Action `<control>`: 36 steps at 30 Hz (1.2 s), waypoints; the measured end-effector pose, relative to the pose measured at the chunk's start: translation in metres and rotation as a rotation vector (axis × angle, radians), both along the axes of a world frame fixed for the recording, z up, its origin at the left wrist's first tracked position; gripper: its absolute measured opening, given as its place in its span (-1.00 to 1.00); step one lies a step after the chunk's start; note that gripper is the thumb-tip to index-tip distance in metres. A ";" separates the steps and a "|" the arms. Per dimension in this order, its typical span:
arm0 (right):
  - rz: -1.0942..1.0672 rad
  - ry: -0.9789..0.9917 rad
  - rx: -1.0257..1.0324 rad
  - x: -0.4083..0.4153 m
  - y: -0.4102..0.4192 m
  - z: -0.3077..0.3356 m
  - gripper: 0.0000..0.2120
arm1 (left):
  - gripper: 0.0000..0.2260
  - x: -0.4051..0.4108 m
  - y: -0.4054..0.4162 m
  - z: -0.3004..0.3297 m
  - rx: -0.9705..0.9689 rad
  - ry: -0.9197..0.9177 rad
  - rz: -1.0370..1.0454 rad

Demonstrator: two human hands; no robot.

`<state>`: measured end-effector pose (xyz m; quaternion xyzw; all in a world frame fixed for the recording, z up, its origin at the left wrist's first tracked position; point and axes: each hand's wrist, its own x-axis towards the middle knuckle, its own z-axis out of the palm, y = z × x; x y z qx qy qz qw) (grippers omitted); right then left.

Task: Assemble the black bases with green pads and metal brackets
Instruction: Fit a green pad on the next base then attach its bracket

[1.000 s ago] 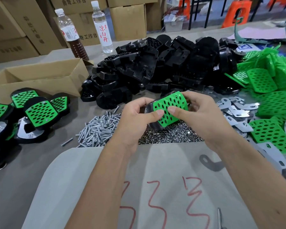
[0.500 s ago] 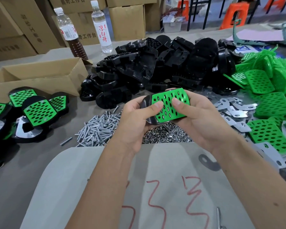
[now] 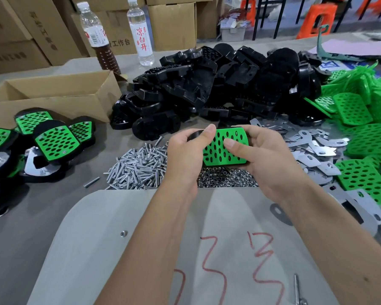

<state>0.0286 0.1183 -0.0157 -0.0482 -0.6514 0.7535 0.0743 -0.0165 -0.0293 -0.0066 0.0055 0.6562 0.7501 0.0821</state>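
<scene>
Fingers of both hands pinch green pad.

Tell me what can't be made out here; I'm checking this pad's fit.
Head view only:
- Black base under the green pad: mostly hidden by the pad and both hands.
- Left hand and right hand: their fingers behind the part are unseen.
- Pad seating: underside hidden.
- Metal brackets: partly covered by the right hand.

Heaped at table centre-back: bases. Right: pads, brackets before them. Before the bases: screws, nuts. Left: carton, finished assemblies before it.
</scene>
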 end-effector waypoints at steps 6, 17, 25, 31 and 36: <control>-0.079 0.044 0.145 0.001 -0.009 0.000 -0.79 | -0.87 0.004 0.003 0.004 0.051 -0.032 0.034; -0.269 0.093 0.377 -0.002 -0.010 0.007 -0.42 | -0.65 0.007 0.000 0.005 0.202 -0.069 -0.084; -0.170 0.031 0.277 -0.007 -0.003 -0.005 -0.48 | -0.83 0.008 0.010 0.008 0.236 -0.010 0.185; -0.129 0.088 0.247 -0.005 -0.001 -0.008 -0.61 | -0.75 0.006 0.005 0.007 0.272 -0.088 0.086; -0.142 0.094 0.272 -0.006 0.000 -0.009 -0.58 | -0.82 0.006 0.006 0.004 0.270 -0.078 0.065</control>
